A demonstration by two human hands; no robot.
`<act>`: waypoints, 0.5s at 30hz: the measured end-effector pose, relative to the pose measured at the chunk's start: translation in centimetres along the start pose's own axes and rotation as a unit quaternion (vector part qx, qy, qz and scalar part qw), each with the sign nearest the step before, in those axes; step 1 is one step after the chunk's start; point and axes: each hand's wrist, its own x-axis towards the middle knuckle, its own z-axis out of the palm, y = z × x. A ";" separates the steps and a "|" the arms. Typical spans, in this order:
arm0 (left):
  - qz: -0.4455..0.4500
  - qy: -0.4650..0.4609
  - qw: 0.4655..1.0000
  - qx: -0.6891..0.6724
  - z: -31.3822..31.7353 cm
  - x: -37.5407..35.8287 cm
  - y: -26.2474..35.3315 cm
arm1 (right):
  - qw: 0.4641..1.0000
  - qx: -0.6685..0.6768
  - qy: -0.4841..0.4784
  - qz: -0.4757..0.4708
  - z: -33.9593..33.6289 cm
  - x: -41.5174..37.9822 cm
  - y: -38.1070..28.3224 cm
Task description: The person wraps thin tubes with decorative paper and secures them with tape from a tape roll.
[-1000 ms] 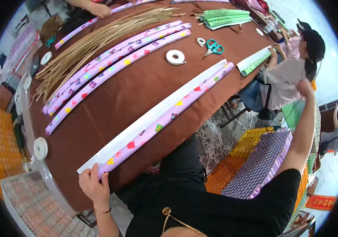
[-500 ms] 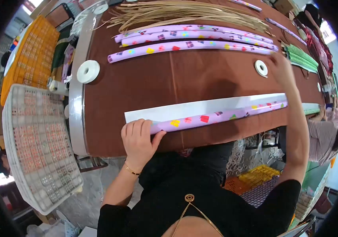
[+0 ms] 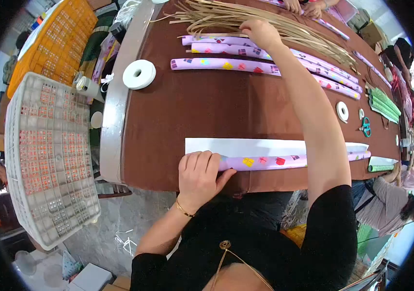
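Note:
A partly rolled sheet of purple patterned wrapping paper (image 3: pixel 262 162) lies along the near table edge, its white underside (image 3: pixel 245 144) spread behind the roll. My left hand (image 3: pixel 198 170) wraps round the roll's left end, thumb on the near side. Across the table, my right hand (image 3: pixel 261 33) is at the pile of long tan strips (image 3: pixel 308 36), fingers bent together; what is between them is hidden. Several finished-looking purple rolls (image 3: pixel 216 64) lie between the pile and the open sheet. My right forearm passes over the rolls and part of the sheet.
White tape rolls (image 3: pixel 130 80) (image 3: pixel 338 116) and teal-handled scissors (image 3: pixel 367 127) lie on the brown table (image 3: pixel 192 111). Green rolls (image 3: pixel 383 104) are at the right. White crates (image 3: pixel 47 165) and an orange crate (image 3: pixel 59 41) stand left. Other people's hands (image 3: pixel 313 8) work at the far edge.
My right hand has moved from the right side across to the tan strips. The left hand keeps its hold on the roll's left end. The head view has shifted.

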 end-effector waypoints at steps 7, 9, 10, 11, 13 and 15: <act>0.011 0.000 1.000 0.001 -0.3 0.2 -0.1 | 0.997 -0.055 -0.051 -0.010 1.9 2.5 -2.0; 0.008 0.001 1.000 -0.002 -0.3 0.1 -0.2 | 0.998 -0.061 -0.023 -0.010 2.0 2.5 -1.8; 0.008 0.001 1.000 -0.005 -0.2 0.1 -0.2 | 0.998 -0.066 0.004 -0.006 2.2 2.3 -1.6; 0.006 0.002 1.000 -0.007 -0.2 0.0 -0.2 | 0.998 -0.067 0.003 -0.008 1.9 2.0 -1.9; 0.011 0.018 1.000 -0.001 -0.1 0.0 -0.2 | 0.998 -0.035 0.007 0.054 1.0 1.3 -2.2; 0.012 0.022 1.000 -0.003 0.0 -0.1 -0.3 | 0.998 -0.017 0.035 0.044 0.8 0.8 -1.5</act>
